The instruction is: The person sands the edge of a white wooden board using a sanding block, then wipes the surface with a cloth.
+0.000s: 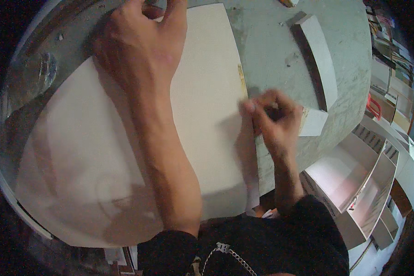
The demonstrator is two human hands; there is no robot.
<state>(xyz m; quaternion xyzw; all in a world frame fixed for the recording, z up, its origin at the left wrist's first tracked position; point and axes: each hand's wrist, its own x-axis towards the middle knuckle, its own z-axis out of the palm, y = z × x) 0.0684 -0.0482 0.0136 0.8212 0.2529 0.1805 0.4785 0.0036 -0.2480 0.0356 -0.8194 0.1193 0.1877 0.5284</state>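
Note:
A large cream-white panel (pixel 207 115) with a curved left side lies across the grey-green table. My left forearm reaches over it, and my left hand (pixel 145 41) is at the panel's far end. Its thumb and fingers are bent, but the fingertips run out of the picture at the top. Beside the panel's right edge is my right hand (pixel 278 117), slightly blurred, with thumb and forefinger closed in a pinch at that edge. What sits between them, if anything, is too small to make out. A yellowish patch (pixel 241 78) marks the edge just beyond the pinch.
On the table (pixel 267 55) to the right stands a curved white strip (pixel 319 60), with a small white piece (pixel 313 123) at its near end. Lower right, below table level, is a white open box (pixel 349 170) with dividers. A red curved object (pixel 374 108) lies among clutter.

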